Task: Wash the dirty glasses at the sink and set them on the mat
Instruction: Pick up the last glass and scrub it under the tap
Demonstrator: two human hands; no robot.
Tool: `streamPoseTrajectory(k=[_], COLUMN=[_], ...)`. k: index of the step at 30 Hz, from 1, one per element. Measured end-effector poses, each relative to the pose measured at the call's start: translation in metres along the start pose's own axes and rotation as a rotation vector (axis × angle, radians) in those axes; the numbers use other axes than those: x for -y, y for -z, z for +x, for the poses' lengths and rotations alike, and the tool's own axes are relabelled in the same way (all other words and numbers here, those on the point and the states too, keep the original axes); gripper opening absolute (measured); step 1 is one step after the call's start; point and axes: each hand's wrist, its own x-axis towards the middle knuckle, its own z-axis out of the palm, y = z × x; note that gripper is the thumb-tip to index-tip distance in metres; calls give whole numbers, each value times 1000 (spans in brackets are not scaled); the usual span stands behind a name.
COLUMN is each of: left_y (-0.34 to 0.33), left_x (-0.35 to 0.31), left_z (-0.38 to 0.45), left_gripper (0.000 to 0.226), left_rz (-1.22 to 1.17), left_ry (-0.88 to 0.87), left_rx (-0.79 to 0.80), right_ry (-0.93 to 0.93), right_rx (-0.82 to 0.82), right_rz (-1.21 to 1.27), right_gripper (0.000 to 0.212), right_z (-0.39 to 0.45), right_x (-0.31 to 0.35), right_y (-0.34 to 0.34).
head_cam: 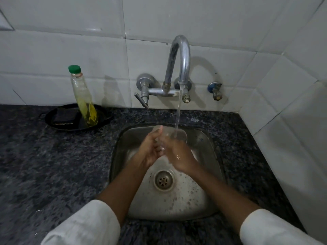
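While the water is running from the tap, you are holding a clear glass over the sink, tipped so that its mouth is facing the stream. Your left hand is curling round the glass from the left, thumb lying along its side; your right hand is closing on it from the right, though its fingertips are hidden behind the knuckles, so I cannot tell exactly how they are sitting. By my reading you are rinsing this one, midway through its wash. No mat and no other glasses are showing here (neither clean nor dirty), so how many are remaining cannot be told. The soap bottle is standing in a dark dish on the counter, well apart from your hands. Setting this glass down on the mat is yet to come.
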Motion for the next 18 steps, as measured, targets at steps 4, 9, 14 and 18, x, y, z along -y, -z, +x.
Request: streamPoseTrajectory(k=[4,9,14,18], left_y=[0,1,2,-3], left_x=[-4,7,4,25], left_z=[-3,-3,0,-4], left_gripper=[59,39,62,50], left_rz=[326,-130,189,-261], left_ry=[81,-13,51,-72], left_rx=[-37,145,4,68], right_ry=[-2,-197,2,-196], right_rx=[57,-181,87,-184], right_rz=[-320,380,-476,315], right_gripper=[21,20,21,20], right_z=[-2,3,-5,10], right_x=[-14,12,0,10], right_y=[-1,-5,1,-2])
